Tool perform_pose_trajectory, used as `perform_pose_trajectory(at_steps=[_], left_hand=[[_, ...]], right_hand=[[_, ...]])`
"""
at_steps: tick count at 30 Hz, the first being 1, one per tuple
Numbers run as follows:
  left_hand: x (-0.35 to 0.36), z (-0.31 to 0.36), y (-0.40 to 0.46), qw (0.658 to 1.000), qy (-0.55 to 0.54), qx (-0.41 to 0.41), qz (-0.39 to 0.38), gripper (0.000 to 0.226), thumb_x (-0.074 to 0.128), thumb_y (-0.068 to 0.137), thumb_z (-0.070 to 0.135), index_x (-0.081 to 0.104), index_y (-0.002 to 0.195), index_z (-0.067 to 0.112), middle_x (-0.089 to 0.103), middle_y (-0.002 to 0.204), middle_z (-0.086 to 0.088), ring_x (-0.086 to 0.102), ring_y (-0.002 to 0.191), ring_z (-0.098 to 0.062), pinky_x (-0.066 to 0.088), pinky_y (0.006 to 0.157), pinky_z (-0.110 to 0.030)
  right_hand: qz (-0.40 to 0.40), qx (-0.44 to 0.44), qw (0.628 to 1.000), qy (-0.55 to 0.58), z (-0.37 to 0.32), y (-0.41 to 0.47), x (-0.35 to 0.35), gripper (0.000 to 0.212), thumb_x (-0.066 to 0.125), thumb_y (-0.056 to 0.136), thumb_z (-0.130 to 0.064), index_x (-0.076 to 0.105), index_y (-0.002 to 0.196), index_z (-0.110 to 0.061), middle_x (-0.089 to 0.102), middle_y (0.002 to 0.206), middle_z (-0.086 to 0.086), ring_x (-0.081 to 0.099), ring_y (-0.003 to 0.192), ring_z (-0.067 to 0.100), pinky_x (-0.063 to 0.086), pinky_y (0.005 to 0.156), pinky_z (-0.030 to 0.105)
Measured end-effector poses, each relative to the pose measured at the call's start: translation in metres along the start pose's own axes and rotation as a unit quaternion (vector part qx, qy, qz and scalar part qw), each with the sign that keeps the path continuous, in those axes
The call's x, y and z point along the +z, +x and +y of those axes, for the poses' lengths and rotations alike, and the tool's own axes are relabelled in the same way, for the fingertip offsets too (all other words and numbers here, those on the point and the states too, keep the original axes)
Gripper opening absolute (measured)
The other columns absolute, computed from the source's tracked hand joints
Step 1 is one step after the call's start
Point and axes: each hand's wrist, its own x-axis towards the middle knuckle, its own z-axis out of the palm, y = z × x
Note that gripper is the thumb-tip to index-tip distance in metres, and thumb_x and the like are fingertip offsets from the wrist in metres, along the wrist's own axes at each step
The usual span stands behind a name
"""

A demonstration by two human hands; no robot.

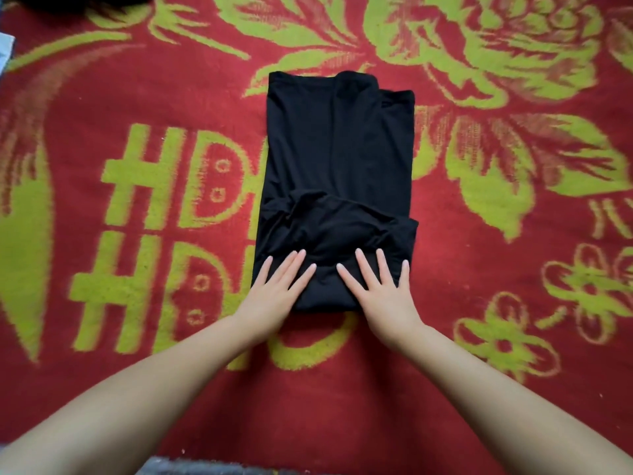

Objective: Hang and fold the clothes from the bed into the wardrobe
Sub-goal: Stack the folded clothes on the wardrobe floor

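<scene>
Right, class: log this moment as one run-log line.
step: folding | item: black garment on red-green blanket | left hand: flat on near edge | right hand: flat on near edge | grip: none

A black garment (337,159) is lying flat on the bed (137,97), folded into a long narrow rectangle running away from the person. Its near end is doubled back over itself, bunching in soft wrinkles.
</scene>
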Motion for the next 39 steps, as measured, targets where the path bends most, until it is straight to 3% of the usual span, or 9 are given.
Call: perform_pose_trajectory(at_steps=[5,9,11,13,19,25,30,34,39], left_hand=[[-0.035,0.005,-0.016,0.986,-0.061,0.031,-0.15,0.096,0.037,0.08,-0.017,-0.019,0.149,0.019,-0.024,0.156,-0.012,-0.023,0.144,-0.023,-0.009,0.118,-0.041],[-0.081,0.019,-0.049,0.881,-0.261,0.046,-0.391,0.085,0.032,0.082,-0.011,0.003,0.153,0.027,0.01,0.16,-0.006,0.019,0.145,-0.015,0.019,0.114,-0.023],[-0.107,0.017,-0.059,0.795,-0.366,0.017,-0.484,0.071,0.031,0.083,-0.006,0.034,0.145,0.027,0.064,0.114,0.003,0.065,0.082,-0.009,0.05,0.067,-0.017],[-0.128,0.005,-0.054,0.742,-0.437,-0.018,-0.508,0.052,0.035,0.078,-0.007,0.054,0.12,0.017,0.06,0.063,0.014,0.051,0.045,-0.003,0.038,0.042,-0.013],[-0.141,-0.065,0.03,0.905,-0.31,-0.117,-0.265,0.036,0.054,0.087,0.005,0.057,0.12,0.019,0.061,0.125,-0.003,0.056,0.113,-0.019,0.045,0.095,-0.032],[-0.054,-0.006,0.007,0.998,-0.017,-0.056,-0.002,0.086,0.039,0.089,0.062,-0.001,0.153,0.019,0.002,0.161,-0.01,-0.002,0.148,-0.023,-0.001,0.116,-0.052],[0.008,0.016,-0.038,0.998,-0.017,-0.037,-0.055,0.113,0.063,0.076,0.043,-0.027,0.143,0.028,-0.028,0.153,-0.01,-0.028,0.14,-0.026,-0.01,0.112,-0.057],[0.008,0.011,-0.031,0.994,-0.01,-0.092,-0.061,0.107,0.048,0.083,0.0,-0.041,0.135,0.029,-0.039,0.149,-0.009,-0.041,0.133,-0.026,-0.005,0.114,-0.055],[-0.038,0.013,-0.035,0.958,-0.153,-0.057,-0.238,0.095,0.036,0.08,-0.014,-0.008,0.152,0.029,-0.016,0.159,-0.008,-0.014,0.147,-0.022,0.007,0.117,-0.045]], right_hand=[[-0.141,-0.059,0.988,-0.015,0.004,-0.017,-0.03,0.093,0.043,0.09,0.004,-0.019,0.149,-0.034,-0.025,0.157,0.008,-0.017,0.144,0.042,0.008,0.112,0.065],[-0.355,-0.15,0.918,0.093,0.006,-0.055,-0.065,0.085,0.036,0.09,0.004,-0.003,0.152,-0.039,-0.011,0.161,0.001,-0.001,0.148,0.032,0.016,0.117,0.047],[-0.416,-0.189,0.878,0.144,0.011,-0.065,-0.088,0.074,0.04,0.09,-0.004,0.014,0.153,-0.033,0.019,0.159,0.0,0.03,0.14,0.019,0.028,0.111,0.022],[-0.41,-0.195,0.875,0.166,0.021,-0.057,-0.115,0.062,0.046,0.089,-0.007,0.034,0.148,-0.024,0.045,0.145,-0.002,0.047,0.117,0.006,0.036,0.092,0.006],[-0.14,-0.048,0.969,0.2,0.057,0.024,-0.132,0.051,0.054,0.091,-0.009,0.044,0.14,-0.015,0.051,0.138,0.006,0.048,0.123,0.02,0.035,0.092,0.02],[0.028,-0.063,0.996,0.062,0.0,-0.001,-0.049,0.087,0.055,0.088,-0.044,0.002,0.154,-0.023,-0.004,0.162,0.005,-0.007,0.148,0.027,0.008,0.113,0.06],[-0.031,-0.063,0.997,-0.023,0.009,-0.026,0.005,0.099,0.051,0.088,-0.055,-0.031,0.139,-0.033,-0.024,0.158,0.001,-0.031,0.139,0.026,-0.007,0.108,0.066],[-0.041,-0.074,0.996,-0.035,0.012,-0.02,-0.002,0.089,0.043,0.092,-0.008,-0.023,0.147,-0.031,-0.019,0.16,0.004,-0.018,0.146,0.028,-0.001,0.111,0.064],[-0.238,-0.106,0.965,0.021,0.007,-0.025,-0.05,0.085,0.037,0.087,0.007,0.0,0.153,-0.031,-0.001,0.162,0.003,0.01,0.147,0.027,0.024,0.113,0.047]])
